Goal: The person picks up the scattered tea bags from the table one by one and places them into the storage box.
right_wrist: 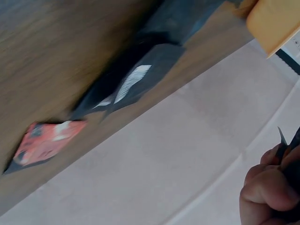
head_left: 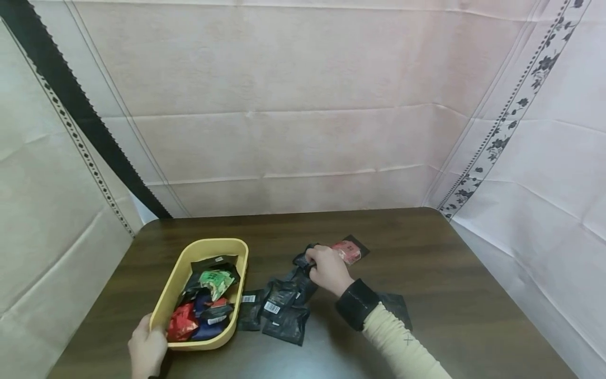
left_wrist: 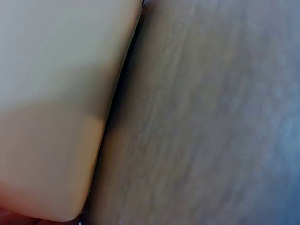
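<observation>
Pinching a small black packet (head_left: 300, 260) by its edge between thumb and fingertips of the right hand (head_left: 331, 269), at the far end of a loose pile of barcoded black packets (head_left: 281, 295) on the wood-grain tabletop (head_left: 454, 295). Looking light and limp from the creases and thin, glinting film; probably feeling slick and bending readily under pressure. Not appearing fragile outside, though hiding its contents. Likely handling best with a pinch on the thin flat edge instead of the smooth middle.

Gripping the yellow bin (head_left: 177, 279) at its near left corner with the left hand (head_left: 148, 348), thumb at the rim and fingers on the outer wall. Seeming stiff, smooth and fairly light, probably sliding easily if pushed; offering the rim and corner as the surest hold.

Inside the bin, showing a jumble of packets: a shiny red packet (head_left: 182, 322) at the near left, a dark blue packet (head_left: 208, 330) beside it, a green-and-white packet (head_left: 218, 282) higher up, and black ones between and behind. Not allowing a sure count because of the overlaps.

Outside the bin, lying just beyond the right hand, a pink-fronted packet (head_left: 347, 250); lying partly hidden behind the right sleeve (head_left: 402, 337), another dark packet (head_left: 397, 307).
</observation>
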`<state>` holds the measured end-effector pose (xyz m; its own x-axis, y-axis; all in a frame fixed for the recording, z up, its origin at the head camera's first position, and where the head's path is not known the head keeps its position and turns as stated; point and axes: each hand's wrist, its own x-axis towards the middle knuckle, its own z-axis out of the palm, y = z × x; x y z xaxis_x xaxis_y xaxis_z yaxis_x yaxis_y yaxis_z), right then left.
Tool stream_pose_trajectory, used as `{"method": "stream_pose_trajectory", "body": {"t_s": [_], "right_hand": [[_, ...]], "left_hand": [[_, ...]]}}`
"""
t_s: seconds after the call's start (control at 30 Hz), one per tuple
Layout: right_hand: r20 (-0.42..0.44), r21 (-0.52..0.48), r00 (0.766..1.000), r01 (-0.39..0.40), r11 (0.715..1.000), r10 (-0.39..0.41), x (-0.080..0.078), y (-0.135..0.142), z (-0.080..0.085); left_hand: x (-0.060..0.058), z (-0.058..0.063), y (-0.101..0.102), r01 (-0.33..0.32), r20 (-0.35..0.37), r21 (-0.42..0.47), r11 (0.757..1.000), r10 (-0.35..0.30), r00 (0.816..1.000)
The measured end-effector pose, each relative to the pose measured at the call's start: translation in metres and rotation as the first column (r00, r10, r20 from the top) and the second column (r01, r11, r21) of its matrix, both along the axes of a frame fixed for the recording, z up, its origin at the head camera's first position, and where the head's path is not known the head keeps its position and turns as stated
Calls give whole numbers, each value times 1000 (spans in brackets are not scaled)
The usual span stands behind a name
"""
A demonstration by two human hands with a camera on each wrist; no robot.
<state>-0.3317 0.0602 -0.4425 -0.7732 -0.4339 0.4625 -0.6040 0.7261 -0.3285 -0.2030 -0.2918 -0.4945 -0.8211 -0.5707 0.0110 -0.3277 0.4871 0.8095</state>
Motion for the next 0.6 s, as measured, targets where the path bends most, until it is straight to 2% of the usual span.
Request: {"method": "stream_pose_trajectory", "body": {"t_s": [0.23,0.6], "right_hand": [[-23,-4,998,-61,998,61,2,-30,6],[5,17,989,-146,989,146,13,-81,23]], "left_hand": [[1,1,3,-11,-14,-10,1000,11,1000],[-1,3,5,-30,-3,15,999,30,1000]]}}
